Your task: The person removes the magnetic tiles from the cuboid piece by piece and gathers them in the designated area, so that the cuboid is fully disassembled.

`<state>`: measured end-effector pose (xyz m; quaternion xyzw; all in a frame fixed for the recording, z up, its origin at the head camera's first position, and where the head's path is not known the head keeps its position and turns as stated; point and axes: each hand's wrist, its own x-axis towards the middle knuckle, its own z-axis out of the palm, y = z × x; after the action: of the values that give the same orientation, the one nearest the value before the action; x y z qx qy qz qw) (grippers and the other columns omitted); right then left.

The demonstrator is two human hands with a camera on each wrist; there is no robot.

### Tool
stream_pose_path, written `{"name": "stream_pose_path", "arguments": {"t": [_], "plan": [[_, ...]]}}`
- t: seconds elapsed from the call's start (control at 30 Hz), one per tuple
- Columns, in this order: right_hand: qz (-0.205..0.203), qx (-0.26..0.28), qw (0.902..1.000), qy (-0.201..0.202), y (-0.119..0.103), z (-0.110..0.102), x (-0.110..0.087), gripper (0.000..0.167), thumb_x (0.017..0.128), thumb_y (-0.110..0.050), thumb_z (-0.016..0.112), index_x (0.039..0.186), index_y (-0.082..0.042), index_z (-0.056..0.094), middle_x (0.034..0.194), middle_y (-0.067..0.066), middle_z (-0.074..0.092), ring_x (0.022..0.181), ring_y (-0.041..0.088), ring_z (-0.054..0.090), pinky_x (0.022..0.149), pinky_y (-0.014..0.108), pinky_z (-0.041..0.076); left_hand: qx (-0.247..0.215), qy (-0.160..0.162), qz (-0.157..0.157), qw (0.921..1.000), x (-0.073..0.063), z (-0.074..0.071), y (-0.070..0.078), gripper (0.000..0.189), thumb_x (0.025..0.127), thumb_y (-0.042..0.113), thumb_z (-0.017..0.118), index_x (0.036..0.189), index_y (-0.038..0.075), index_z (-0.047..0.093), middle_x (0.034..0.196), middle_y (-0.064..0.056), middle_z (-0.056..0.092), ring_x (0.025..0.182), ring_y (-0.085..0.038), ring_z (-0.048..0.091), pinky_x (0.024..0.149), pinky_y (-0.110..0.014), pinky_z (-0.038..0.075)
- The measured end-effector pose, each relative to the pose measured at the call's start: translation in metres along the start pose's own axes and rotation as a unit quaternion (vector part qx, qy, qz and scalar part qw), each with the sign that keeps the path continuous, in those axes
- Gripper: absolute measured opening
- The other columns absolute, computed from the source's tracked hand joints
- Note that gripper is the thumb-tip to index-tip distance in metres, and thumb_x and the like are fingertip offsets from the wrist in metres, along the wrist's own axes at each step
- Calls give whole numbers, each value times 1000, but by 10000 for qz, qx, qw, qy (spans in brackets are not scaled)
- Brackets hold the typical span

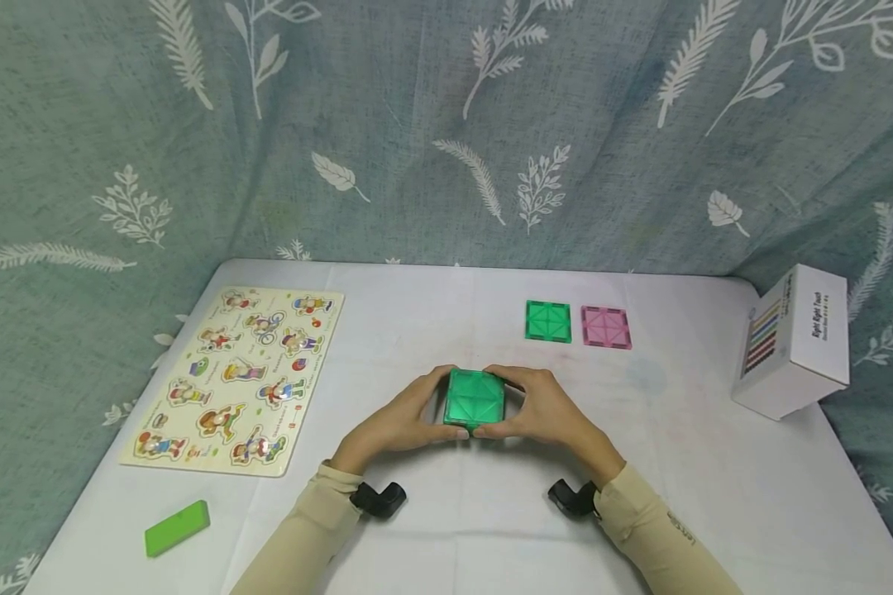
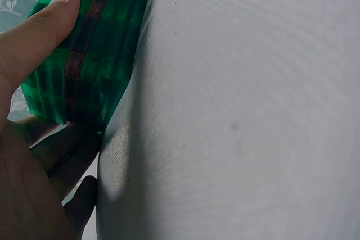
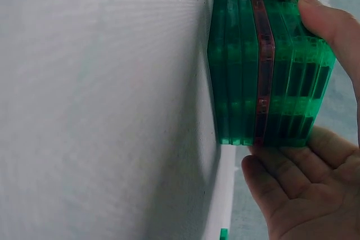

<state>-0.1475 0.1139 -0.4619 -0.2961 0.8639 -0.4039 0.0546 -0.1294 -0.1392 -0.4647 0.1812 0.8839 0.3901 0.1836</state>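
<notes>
A stack of square magnetic tiles (image 1: 475, 398) is at the middle of the table, mostly translucent green. One pink tile (image 3: 262, 66) shows as a thin layer between the green ones in both wrist views. My left hand (image 1: 405, 417) grips the stack from the left, thumb on the near side. From the opposite side my right hand (image 1: 549, 411) grips it too, its thumb also at the near side. The stack's underside is very close to the cloth; whether it touches cannot be told. Beyond the hands, a single green tile (image 1: 547, 321) lies flat beside a pink tile (image 1: 606, 328).
On the left lies a cream puzzle board (image 1: 231, 380) with cartoon figures. Nearer the front left is a light green block (image 1: 177, 529). A white box (image 1: 792, 343) stands at the right edge. White cloth (image 1: 491, 537) covers the table, with a leaf-patterned curtain (image 1: 417, 165) behind.
</notes>
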Motion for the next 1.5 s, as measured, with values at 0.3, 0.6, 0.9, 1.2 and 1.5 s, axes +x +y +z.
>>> {"name": "stream_pose_path", "arguments": {"t": [0.3,0.6,0.9,1.2,1.5], "plan": [[360,709,9967,-153,1,-3,1,76,69,-38,92,134,-11,64,135,5,66,127,24,63,107,43,53,-19,-2,-47,10000,-1,-2,2,100,83,47,81,159,15,25,162,-14,34,153,-34,30,122,-57,31],[438,788,9958,-161,2,-1,2,74,70,-38,92,134,-13,64,136,4,66,127,23,63,108,41,52,88,-9,-43,10000,-1,-3,1,99,83,48,80,159,16,26,163,-12,33,153,-33,30,123,-56,31],[453,932,9945,-155,4,1,1,75,71,-38,92,135,-13,62,137,5,65,128,24,62,109,41,52,68,9,-134,9999,0,-1,0,99,82,48,81,159,17,26,162,-12,35,152,-33,31,123,-57,32],[532,1215,9911,-57,6,2,-2,72,72,-35,91,135,-16,62,137,4,65,126,24,63,109,44,52,-1,12,-252,9997,-1,-1,4,100,82,48,81,159,16,25,162,-14,33,153,-35,30,122,-58,32],[549,1574,9860,-21,11,1,-4,68,74,-29,90,136,-18,62,138,3,64,124,22,64,106,39,53,-2,-21,-181,9998,-1,-2,4,100,82,48,81,159,16,27,162,-14,33,153,-34,30,122,-57,31]]}}
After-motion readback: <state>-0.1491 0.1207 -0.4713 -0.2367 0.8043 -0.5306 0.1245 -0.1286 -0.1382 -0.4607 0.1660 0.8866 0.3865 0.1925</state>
